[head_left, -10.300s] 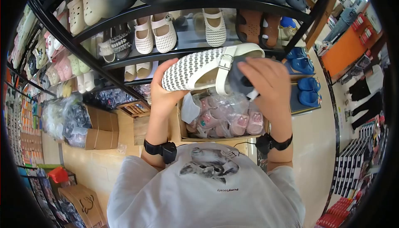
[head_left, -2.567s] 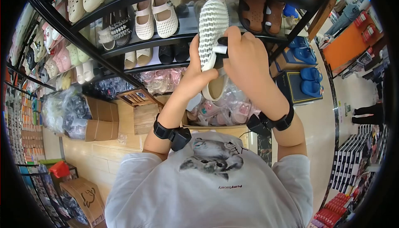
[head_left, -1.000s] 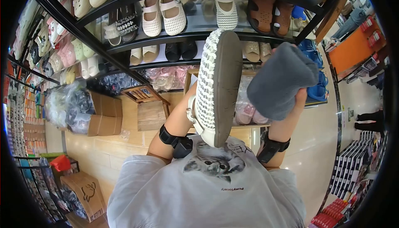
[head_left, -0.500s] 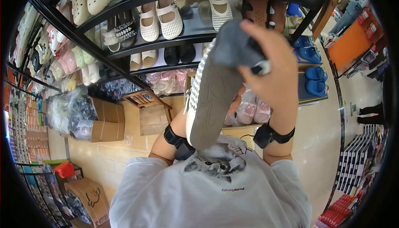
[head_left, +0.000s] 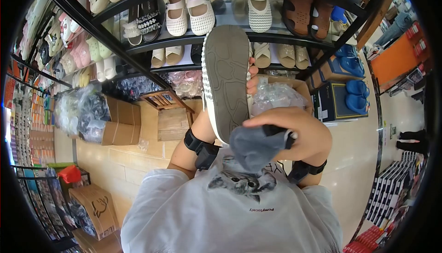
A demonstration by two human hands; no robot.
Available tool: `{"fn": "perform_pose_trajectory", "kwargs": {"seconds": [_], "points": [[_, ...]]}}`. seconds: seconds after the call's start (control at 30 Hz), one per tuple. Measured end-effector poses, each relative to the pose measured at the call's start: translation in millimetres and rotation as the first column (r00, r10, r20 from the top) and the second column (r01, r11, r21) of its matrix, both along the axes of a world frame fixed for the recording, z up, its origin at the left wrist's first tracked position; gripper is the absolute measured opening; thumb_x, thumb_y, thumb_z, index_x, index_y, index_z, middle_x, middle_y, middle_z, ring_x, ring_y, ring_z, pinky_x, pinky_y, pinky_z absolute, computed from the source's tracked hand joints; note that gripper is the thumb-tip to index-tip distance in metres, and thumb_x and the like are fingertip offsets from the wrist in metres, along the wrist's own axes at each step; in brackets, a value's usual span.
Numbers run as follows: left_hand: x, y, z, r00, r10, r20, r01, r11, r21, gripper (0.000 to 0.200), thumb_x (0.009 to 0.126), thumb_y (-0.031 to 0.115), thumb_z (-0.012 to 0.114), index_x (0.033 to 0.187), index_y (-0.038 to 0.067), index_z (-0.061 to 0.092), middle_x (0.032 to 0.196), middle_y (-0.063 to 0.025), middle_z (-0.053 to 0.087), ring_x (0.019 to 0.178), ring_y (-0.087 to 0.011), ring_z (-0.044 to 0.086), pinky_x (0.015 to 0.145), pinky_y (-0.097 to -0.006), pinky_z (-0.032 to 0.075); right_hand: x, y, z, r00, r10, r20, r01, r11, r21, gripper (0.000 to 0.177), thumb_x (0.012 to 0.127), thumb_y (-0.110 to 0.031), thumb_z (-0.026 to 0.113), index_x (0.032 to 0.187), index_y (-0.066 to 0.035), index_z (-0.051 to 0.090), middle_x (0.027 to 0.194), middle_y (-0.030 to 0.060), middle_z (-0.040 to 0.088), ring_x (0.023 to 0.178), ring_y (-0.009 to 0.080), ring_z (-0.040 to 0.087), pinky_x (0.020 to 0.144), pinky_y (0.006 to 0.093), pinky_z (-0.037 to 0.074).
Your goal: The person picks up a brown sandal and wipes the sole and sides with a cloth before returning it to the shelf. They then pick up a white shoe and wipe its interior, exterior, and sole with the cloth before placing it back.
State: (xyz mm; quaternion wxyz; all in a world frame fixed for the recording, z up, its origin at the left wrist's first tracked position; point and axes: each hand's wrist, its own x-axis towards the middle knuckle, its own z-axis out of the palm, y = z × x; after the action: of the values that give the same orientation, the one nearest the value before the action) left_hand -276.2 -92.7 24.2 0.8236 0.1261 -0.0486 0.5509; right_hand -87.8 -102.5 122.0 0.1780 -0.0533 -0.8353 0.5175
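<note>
A white woven shoe (head_left: 225, 73) is held up in front of my chest, its grey-brown sole turned toward me. My left hand (head_left: 252, 76) grips it from behind, with the fingertips curling round the right edge and the palm hidden by the shoe. In my right hand (head_left: 294, 133) is a bunched dark grey cloth (head_left: 257, 148), pinched between thumb and fingers. The cloth overlaps the lower end of the sole in this view. A black band with a small box sits on each of my forearms.
Ahead stands a black-framed shelf (head_left: 184, 42) with white woven shoes (head_left: 258, 11), brown sandals (head_left: 297, 15) and slippers. Blue clogs (head_left: 357, 96) rest on boxes at the right. A wooden chair (head_left: 172, 121) and an open carton (head_left: 123, 121) of wrapped goods are on the left.
My right hand has brought the cloth down from the upper end of the sole to the lower end. The shoe has turned more upright, its sole facing me more fully.
</note>
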Motion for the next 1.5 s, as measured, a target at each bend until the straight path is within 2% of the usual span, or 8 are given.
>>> {"fn": "perform_pose_trajectory", "kwargs": {"seconds": [0.3,0.47,0.67,0.87,0.97,1.1,1.2,1.5], "points": [[10.4,-23.5,16.7,0.994,-0.049,0.100,0.057,0.996,-0.071,0.040,0.085,0.020,0.045,0.115,-0.004,0.036,0.089,-0.0081,0.038,0.066,-0.0123,0.033,0.058,-0.0210,0.033,1.1,7.1,-4.6,0.509,-0.790,-0.342,0.670,0.613,-0.419,0.062,0.058,-0.006,0.069,0.115,0.000,0.047,0.107,0.0137,0.053,0.098,0.0207,0.053,0.085,0.0310,0.041],[15.8,-29.6,12.2,0.990,-0.132,0.044,0.132,0.991,0.008,0.041,0.086,0.022,0.043,0.117,-0.003,0.036,0.093,-0.0092,0.041,0.070,-0.0138,0.038,0.062,-0.0236,0.036,-9.2,5.1,-13.8,0.535,-0.777,-0.332,0.629,0.629,-0.457,0.061,0.059,-0.006,0.070,0.115,-0.002,0.047,0.106,0.0128,0.053,0.098,0.0199,0.053,0.085,0.0305,0.041],[26.9,-30.5,2.5,0.713,0.318,-0.625,-0.509,0.848,-0.149,0.046,0.083,0.033,0.047,0.113,-0.002,0.043,0.092,-0.0093,0.049,0.075,-0.0202,0.049,0.060,-0.0258,0.044,-10.6,-3.0,-24.8,0.832,-0.549,-0.084,0.549,0.836,-0.027,0.059,0.059,-0.011,0.075,0.112,-0.005,0.051,0.109,0.0106,0.055,0.098,0.0193,0.053,0.085,0.0294,0.040],[-10.7,10.7,-77.7,0.974,0.162,-0.159,-0.134,0.976,0.174,0.039,0.085,0.028,0.044,0.113,0.000,0.045,0.093,-0.0101,0.054,0.076,-0.0218,0.054,0.072,-0.0313,0.046,16.2,-1.4,-47.7,0.973,-0.209,0.102,0.224,0.961,-0.163,0.058,0.059,-0.013,0.075,0.111,-0.004,0.052,0.106,0.0104,0.057,0.099,0.0191,0.052,0.086,0.0291,0.039],[-20.7,17.8,-79.7,0.832,0.337,-0.441,-0.506,0.787,-0.353,0.031,0.089,0.024,0.040,0.106,0.000,0.050,0.086,-0.0134,0.059,0.068,-0.0230,0.059,0.056,-0.0329,0.051,31.0,-6.4,-61.6,0.955,-0.273,0.119,0.297,0.863,-0.408,0.054,0.059,-0.013,0.075,0.108,-0.004,0.055,0.112,0.0099,0.053,0.105,0.0213,0.049,0.091,0.0304,0.035],[-21.6,16.9,-41.0,0.075,0.316,-0.946,-0.655,0.731,0.192,0.043,0.085,0.010,0.042,0.125,0.002,0.028,0.113,-0.0129,0.046,0.101,-0.0206,0.049,0.079,-0.0290,0.043,42.3,-5.8,-85.0,0.954,-0.270,0.128,0.296,0.911,-0.287,0.054,0.058,-0.015,0.075,0.108,-0.008,0.057,0.130,0.0104,0.036,0.122,0.0258,0.031,0.099,0.0359,0.024],[-14.9,13.0,-34.4,-0.001,0.295,-0.955,-0.652,0.724,0.224,0.048,0.083,0.009,0.042,0.128,0.003,0.026,0.116,-0.0133,0.044,0.104,-0.0202,0.046,0.081,-0.0289,0.042,42.5,-7.2,-110.6,0.925,-0.359,0.125,0.379,0.847,-0.372,0.055,0.057,-0.018,0.076,0.108,-0.008,0.057,0.130,0.0114,0.036,0.122,0.0264,0.030,0.099,0.0355,0.024],[-1.3,3.8,-25.4,0.173,0.463,-0.870,-0.723,0.659,0.206,0.071,0.074,0.001,0.052,0.131,0.006,0.010,0.121,-0.0145,0.037,0.111,-0.0224,0.040,0.090,-0.0327,0.036,47.5,-25.7,-146.8,0.946,-0.297,0.129,0.308,0.705,-0.638,0.055,0.057,-0.016,0.073,0.108,-0.003,0.055,0.118,0.0125,0.046,0.111,0.0208,0.042,0.096,0.0305,0.028]]}}
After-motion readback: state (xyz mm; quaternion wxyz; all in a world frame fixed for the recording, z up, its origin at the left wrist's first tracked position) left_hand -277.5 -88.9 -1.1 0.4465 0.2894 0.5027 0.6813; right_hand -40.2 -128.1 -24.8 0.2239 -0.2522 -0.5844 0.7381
